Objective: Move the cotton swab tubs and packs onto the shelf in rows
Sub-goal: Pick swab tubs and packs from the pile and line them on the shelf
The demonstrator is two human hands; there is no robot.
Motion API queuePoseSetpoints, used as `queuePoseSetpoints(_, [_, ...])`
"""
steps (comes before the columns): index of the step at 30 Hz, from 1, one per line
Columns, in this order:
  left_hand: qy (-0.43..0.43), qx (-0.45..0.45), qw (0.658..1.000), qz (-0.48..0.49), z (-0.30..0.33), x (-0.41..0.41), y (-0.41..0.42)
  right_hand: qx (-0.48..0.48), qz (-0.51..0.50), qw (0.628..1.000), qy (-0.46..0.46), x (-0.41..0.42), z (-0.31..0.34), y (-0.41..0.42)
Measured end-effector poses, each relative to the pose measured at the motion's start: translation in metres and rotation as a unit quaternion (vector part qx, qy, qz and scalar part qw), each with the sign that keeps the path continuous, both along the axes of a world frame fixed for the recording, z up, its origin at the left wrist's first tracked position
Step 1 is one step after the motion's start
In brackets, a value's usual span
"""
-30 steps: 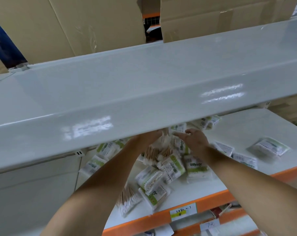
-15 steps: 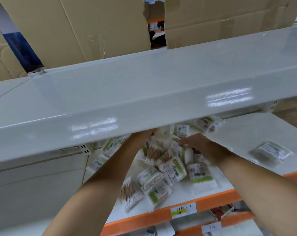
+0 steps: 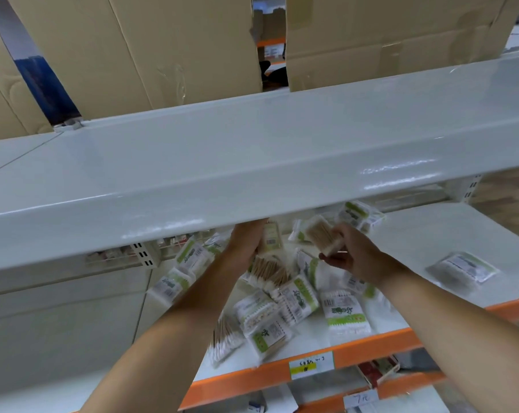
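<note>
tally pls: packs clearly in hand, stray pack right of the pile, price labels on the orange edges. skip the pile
Held pack, in the right hand grip: 1
Lone pack right of the pile: 1
Price labels: 2
Total: 4
The left hand is not counted: the upper shelf hides its fingers.

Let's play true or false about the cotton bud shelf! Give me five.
1. The right hand holds a pack of wooden swabs. True.
2. The packs sit in neat rows. False: they lie in a jumbled pile.
3. The shelf edge under the pile is orange. True.
4. The single pack at the right touches the pile. False: it lies apart.
5. The cardboard boxes above are blue. False: they are brown.
</note>
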State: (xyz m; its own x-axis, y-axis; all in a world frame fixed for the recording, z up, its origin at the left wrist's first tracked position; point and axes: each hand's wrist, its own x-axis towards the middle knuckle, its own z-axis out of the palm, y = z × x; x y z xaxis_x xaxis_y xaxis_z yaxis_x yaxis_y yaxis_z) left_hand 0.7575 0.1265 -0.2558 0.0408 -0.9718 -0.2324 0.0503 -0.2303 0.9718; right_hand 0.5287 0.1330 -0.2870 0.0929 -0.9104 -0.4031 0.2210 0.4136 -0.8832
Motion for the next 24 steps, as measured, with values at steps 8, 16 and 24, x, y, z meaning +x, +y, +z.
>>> queuePoseSetpoints(8, [0.022,0.009,0.999,-0.034,-0.004,-0.02,0.001,-0.022,0.059,0.998,-0.006,-0.017,0.007,0.015])
queuePoseSetpoints(16, [-0.007,0.006,0.998,-0.064,0.0,-0.029,0.005,-0.077,0.033,0.98,0.18,-0.029,0.02,0.02])
queuePoseSetpoints(24, [0.024,0.006,0.996,-0.083,-0.006,-0.034,0.007,-0.052,0.12,0.964,0.231,-0.033,0.029,0.02])
